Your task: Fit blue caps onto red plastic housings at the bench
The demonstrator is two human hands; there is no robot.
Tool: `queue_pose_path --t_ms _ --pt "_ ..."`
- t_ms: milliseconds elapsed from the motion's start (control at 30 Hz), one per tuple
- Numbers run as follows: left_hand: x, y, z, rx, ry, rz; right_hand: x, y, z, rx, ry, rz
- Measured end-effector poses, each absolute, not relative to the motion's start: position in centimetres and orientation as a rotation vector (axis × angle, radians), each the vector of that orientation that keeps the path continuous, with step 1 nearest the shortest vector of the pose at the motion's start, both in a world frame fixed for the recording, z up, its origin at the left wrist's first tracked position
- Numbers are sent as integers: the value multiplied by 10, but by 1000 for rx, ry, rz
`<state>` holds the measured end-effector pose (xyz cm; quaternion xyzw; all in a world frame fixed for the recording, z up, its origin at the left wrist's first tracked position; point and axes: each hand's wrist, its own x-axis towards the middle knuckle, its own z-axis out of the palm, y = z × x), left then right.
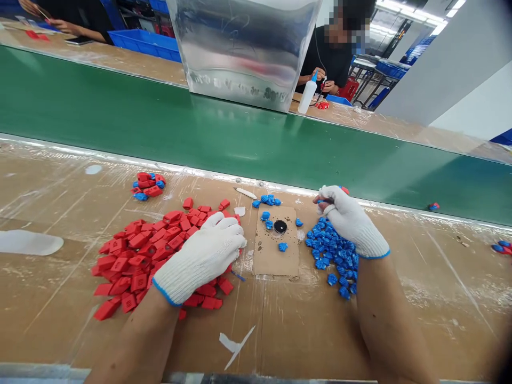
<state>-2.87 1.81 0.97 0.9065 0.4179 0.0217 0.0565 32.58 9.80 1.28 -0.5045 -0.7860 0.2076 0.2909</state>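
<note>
My left hand point(216, 242), in a white knit glove with a blue cuff, rests over the right side of a heap of red plastic pieces point(140, 256). Its fingers are curled and close together, their tips hidden below. My gloved right hand point(344, 213) is above the far end of a heap of small blue ridged pieces point(332, 245), with bare fingertips pinched on what looks like a small blue piece point(319, 201). Between my hands lies a cardboard sheet point(276, 261) bearing a small round dish of black stuff point(280, 227) and a few blue pieces.
A green conveyor belt point(240, 138) runs across behind the bench, with a shiny metal box point(244, 53) beyond. Joined red and blue pieces point(148, 185) sit at far left. A white pen-like stick point(245, 193) lies behind the cardboard. Two people work opposite, near a white bottle point(307, 96).
</note>
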Motion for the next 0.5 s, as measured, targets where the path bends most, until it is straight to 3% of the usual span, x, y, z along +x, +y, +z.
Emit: queue_pose_path --t_ms 133,300,500 --pt "-34 26 14 2403 1357 568 309 90 27 -1118 -2035 596" --pt "-23 20 18 1402 1363 1408 285 78 35 -902 -2232 624" --pt "5 21 10 880 1022 1469 259 70 22 -874 -2377 589"
